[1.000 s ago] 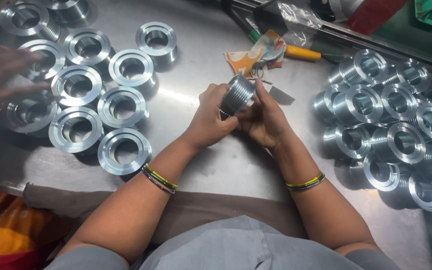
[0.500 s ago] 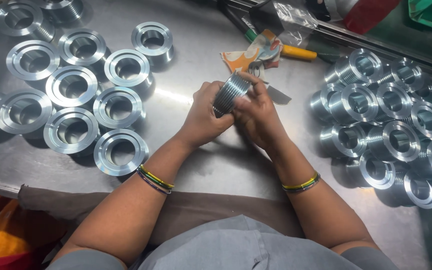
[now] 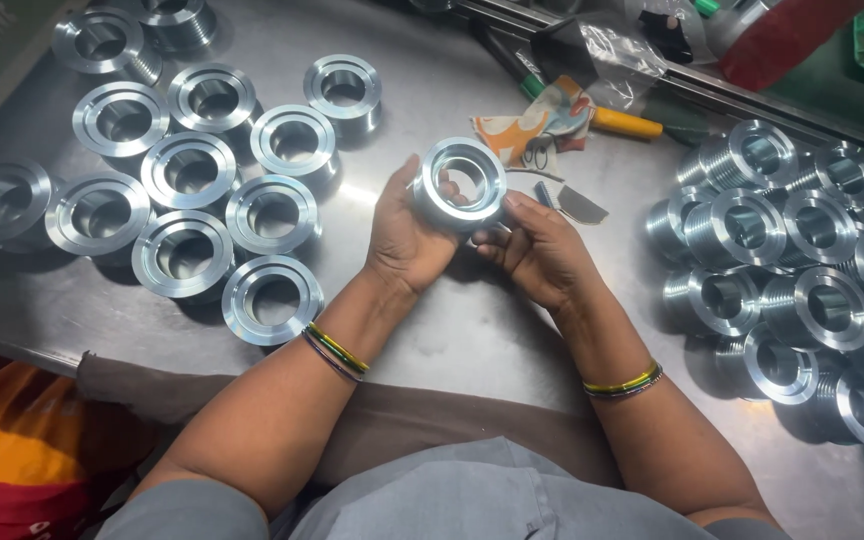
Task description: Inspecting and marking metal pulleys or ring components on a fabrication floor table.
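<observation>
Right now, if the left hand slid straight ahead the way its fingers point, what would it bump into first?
Probably the patterned orange cloth scrap just beyond the shiny round metal ring that the left hand holds; depth is hard to judge.

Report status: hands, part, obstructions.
Left hand and right hand both grip one metal ring, bore facing the camera. Finished rings left, threaded pile right. Nothing in the way.

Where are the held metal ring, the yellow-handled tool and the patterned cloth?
held metal ring (image 3: 459,185), head view, on its shiny front rim.
yellow-handled tool (image 3: 624,122), head view, on the yellow handle.
patterned cloth (image 3: 530,127), head view, on its orange-and-white middle.
</observation>
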